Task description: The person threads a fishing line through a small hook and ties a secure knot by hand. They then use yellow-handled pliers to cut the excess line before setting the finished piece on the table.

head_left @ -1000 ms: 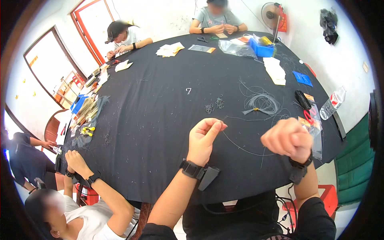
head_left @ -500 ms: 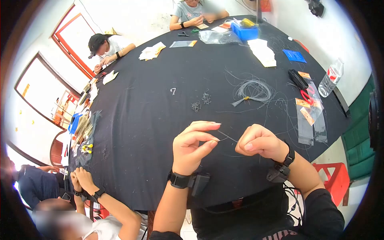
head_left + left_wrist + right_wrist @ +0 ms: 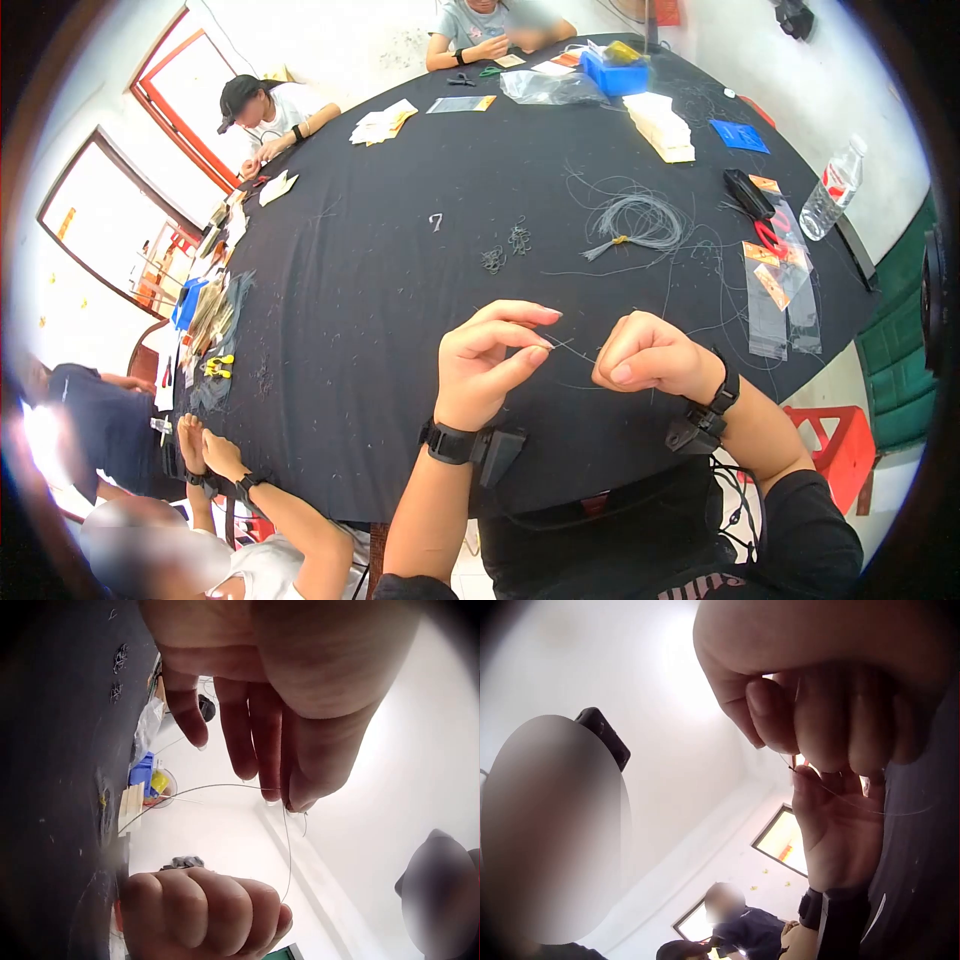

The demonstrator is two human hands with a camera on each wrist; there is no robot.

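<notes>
Over the near part of the dark table, the left hand (image 3: 488, 362) pinches a thin line (image 3: 574, 352) between thumb and fingertip, its other fingers spread. To its right the right hand (image 3: 655, 355) is curled round the line's other side, thumb over the fingers. In the left wrist view the line (image 3: 289, 851) runs from the left thumb tip down to the right fist (image 3: 214, 911). The right wrist view shows a tiny dark piece (image 3: 792, 768) at the left fingertips; its exact shape is too small to tell. Beyond the hands lie two small piles of dark hooks (image 3: 493, 260).
A coil of line (image 3: 640, 225) lies beyond the right hand. Red scissors (image 3: 770, 238), a black case (image 3: 748, 194), plastic packets (image 3: 767, 315) and a water bottle (image 3: 833, 190) stand or lie at the right. Other people sit around the table.
The right hand has come down and closer to the left, and the view has shifted. In the last half second, the left fingertips have moved slightly right with the line.
</notes>
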